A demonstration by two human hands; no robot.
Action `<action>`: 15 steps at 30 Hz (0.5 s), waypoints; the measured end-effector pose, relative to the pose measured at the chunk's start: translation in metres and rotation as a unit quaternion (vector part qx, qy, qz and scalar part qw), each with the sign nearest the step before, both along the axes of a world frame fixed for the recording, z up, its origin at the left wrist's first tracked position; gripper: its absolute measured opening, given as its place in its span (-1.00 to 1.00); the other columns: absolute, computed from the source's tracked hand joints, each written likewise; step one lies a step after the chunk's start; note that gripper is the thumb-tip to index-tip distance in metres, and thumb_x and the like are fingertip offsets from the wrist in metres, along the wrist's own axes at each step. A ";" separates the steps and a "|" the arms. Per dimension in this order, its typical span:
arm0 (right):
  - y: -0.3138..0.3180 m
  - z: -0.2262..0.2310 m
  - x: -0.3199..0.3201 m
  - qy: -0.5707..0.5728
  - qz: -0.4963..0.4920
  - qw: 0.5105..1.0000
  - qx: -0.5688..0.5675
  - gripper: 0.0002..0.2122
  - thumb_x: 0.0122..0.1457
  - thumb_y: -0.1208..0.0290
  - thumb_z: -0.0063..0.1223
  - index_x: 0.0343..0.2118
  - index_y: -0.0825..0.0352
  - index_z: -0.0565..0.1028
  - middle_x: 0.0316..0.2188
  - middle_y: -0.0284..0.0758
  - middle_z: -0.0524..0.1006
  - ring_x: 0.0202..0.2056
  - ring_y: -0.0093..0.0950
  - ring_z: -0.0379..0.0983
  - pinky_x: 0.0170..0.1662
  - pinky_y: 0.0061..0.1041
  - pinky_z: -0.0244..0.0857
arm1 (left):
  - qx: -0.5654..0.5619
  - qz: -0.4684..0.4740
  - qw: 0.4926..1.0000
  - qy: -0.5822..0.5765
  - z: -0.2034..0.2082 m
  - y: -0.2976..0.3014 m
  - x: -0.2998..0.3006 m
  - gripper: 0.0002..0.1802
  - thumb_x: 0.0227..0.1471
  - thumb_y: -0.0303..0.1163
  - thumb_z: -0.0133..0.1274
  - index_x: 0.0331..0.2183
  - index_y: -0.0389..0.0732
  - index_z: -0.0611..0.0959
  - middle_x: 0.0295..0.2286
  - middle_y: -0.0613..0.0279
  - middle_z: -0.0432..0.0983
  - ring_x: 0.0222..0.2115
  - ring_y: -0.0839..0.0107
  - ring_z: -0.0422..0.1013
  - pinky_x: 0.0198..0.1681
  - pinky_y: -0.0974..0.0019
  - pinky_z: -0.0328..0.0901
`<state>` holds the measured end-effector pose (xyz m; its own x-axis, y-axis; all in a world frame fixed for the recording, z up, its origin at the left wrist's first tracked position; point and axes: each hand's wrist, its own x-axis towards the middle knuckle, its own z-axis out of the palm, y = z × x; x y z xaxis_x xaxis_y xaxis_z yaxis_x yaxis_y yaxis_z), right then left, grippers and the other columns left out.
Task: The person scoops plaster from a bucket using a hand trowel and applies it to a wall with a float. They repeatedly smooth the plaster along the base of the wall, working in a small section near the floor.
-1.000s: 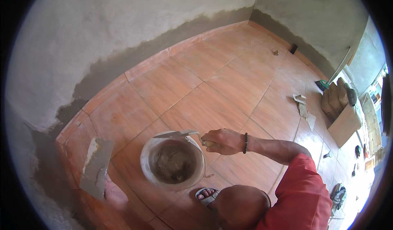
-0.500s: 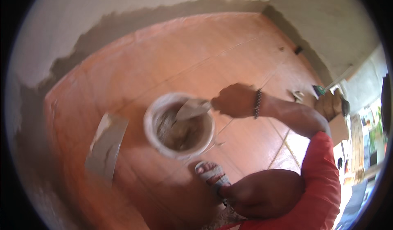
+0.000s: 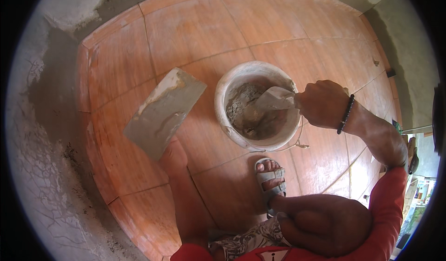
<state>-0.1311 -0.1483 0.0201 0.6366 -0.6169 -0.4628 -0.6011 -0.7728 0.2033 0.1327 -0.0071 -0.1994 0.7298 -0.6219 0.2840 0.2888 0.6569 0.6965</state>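
My right hand [image 3: 323,103], with a dark beaded bracelet at the wrist, is closed around the handle of a pointed trowel [image 3: 275,98]. The trowel's blade dips inside a round, pale, mortar-smeared bucket [image 3: 223,117], over the grey mortar [image 3: 244,110] in it. To the left, my left hand [image 3: 175,156] grips a flat rectangular plastering board [image 3: 162,114] at its near end. The board is tilted, coated with a grey smear and has a pale crust along one long edge. It hides most of the fingers of that hand.
Orange floor tiles [image 3: 195,33] surround the bucket, whose wire handle [image 3: 301,142] hangs at its near right side. My sandalled foot [image 3: 272,179] stands just in front of it. Walls with a damp grey plaster band [image 3: 55,84] border the floor at left, back and right.
The view has shifted, so bucket and right hand appear farther right and the left forearm now shows. The trowel stays in the bucket; the board has turned and come closer to the bucket.
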 end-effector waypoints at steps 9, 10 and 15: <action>-0.004 -0.011 0.013 0.026 0.007 1.000 0.017 -0.91 -0.11 0.52 0.04 -0.60 0.40 0.57 -0.62 -0.09 0.52 -0.46 -0.18 0.53 -0.36 -0.30 0.42 | 0.045 -0.005 0.999 0.003 -0.018 -0.003 0.000 -0.53 0.08 -0.42 0.05 0.03 -0.27 0.36 0.02 0.25 0.29 0.05 0.37 0.20 0.15 0.26 0.10; -0.004 -0.012 0.016 0.030 0.000 0.999 0.025 -0.90 -0.11 0.52 0.04 -0.60 0.40 0.57 -0.61 -0.08 0.53 -0.46 -0.18 0.54 -0.35 -0.29 0.42 | 0.034 -0.011 0.999 0.008 -0.018 -0.003 -0.001 -0.52 0.07 -0.43 0.05 0.03 -0.27 0.36 0.03 0.25 0.28 0.05 0.36 0.19 0.16 0.25 0.09; -0.011 -0.030 0.018 0.015 0.006 0.998 0.055 -0.88 -0.08 0.47 0.04 -0.63 0.38 0.55 -0.62 -0.07 0.52 -0.50 -0.14 0.53 -0.39 -0.25 0.41 | 0.027 -0.007 0.997 0.073 -0.011 -0.005 -0.009 -0.47 0.05 -0.44 0.07 0.07 -0.24 0.33 0.07 0.24 0.23 0.09 0.35 0.15 0.18 0.22 0.05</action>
